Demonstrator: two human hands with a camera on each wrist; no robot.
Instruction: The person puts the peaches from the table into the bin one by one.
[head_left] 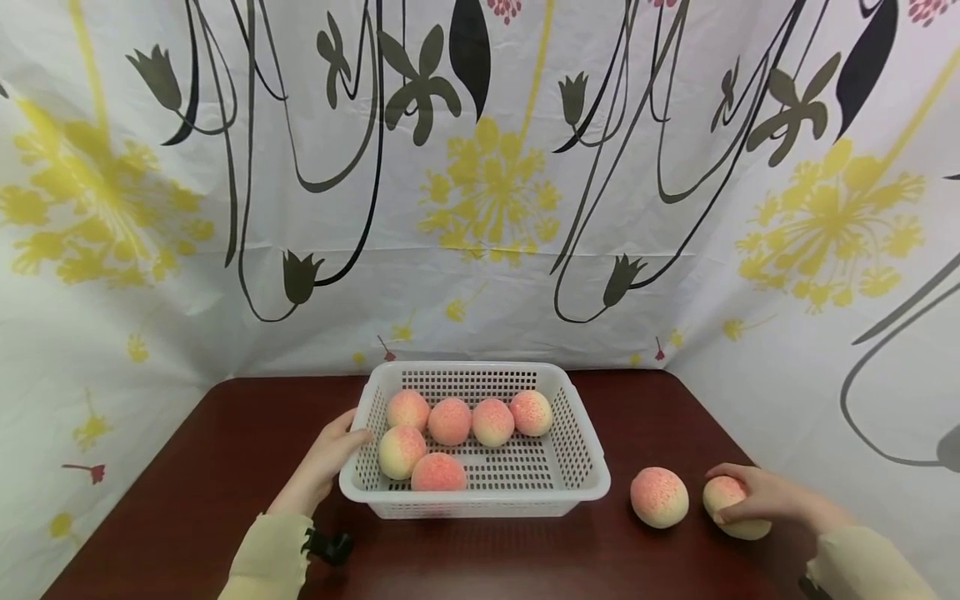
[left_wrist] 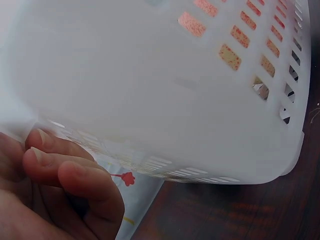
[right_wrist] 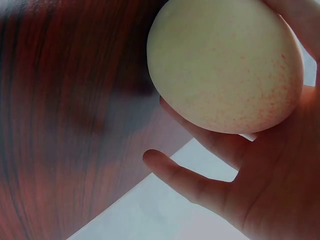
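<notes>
At the left side of a white plastic basket [head_left: 480, 504], my left hand [head_left: 330, 454] grips the rim, its thumb over the edge. In the left wrist view, the curled fingers [left_wrist: 90, 175] show beside the basket wall [left_wrist: 125, 85]. Inside the basket lie several pink-and-cream peaches [head_left: 450, 421], mostly toward the left and back. Right of the basket, my right hand [head_left: 772, 496] holds a peach [head_left: 723, 496], fingers and thumb round its sides. That peach [right_wrist: 225, 65] looks pale cream with red specks in the right wrist view. Another peach [head_left: 660, 497] sits on the table between hand and basket.
The dark reddish-brown table [head_left: 225, 467] carries the basket near its middle. White curtain cloth [head_left: 480, 308] with yellow and grey flower prints closes off the back and both sides. The right hand is close to the table's right edge.
</notes>
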